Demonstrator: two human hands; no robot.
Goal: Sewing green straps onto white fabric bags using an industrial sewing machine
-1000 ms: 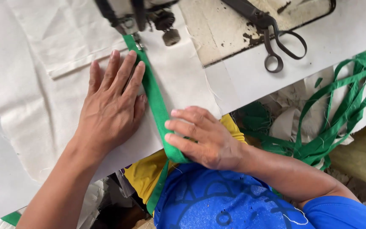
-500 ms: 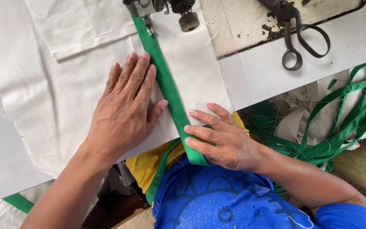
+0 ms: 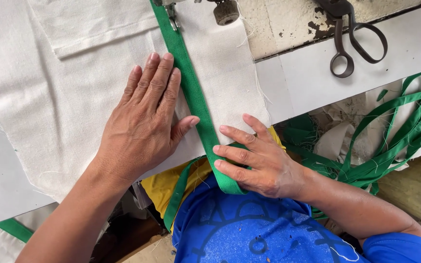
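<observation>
Fingers, left: the left hand lies flat, palm down, fingers close together and pressed on the off-white coarse woven cloth panel; thumb tip touches the left edge of the strip.
Fingers, right: the right hand has fingers extended and slightly spread, pinching and folding the strip at the table edge.
Strip: the green flat fabric binding strip runs from under the metal presser foot at the top of the frame, diagonally down across the cloth, between the two hands, then off the table edge towards the lap.
Machine: sewing machine base with worn paint at top; a knurled metal knob sits just right of the foot.
Surroundings: dark metal scissors rest on the white table, well apart from both hands; loose green strips hang in a tangle to the right.
Progress, judged: the strip is aligned and fed under the foot; the length between foot and table edge appears unsewn, though stitching is too fine to confirm.
</observation>
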